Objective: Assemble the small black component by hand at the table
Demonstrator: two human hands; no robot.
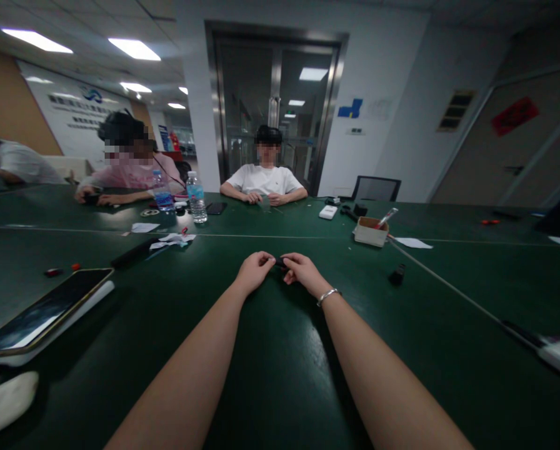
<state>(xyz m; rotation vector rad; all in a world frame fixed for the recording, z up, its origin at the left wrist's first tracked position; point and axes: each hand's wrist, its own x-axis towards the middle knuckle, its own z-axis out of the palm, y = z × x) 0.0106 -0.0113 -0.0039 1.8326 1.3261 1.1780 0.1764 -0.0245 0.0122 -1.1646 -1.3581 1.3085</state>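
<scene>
Both my hands meet over the middle of the dark green table [270,350]. Between them is a small black object [280,262], too small to make out in detail. Its left end is pinched by my left hand [255,273], thumb and forefinger closed. My right hand [303,273], with a silver bracelet [329,296] at the wrist, grips the other end, its other fingers curled below. To the right, apart from my hands, lies a black clip-like item [397,275].
A phone [50,309] on a white box and a white mouse [7,403] lie at left. Two water bottles [196,199] stand beyond. A small box [371,232] with a pen is at right. Two people sit across the table, another at far left.
</scene>
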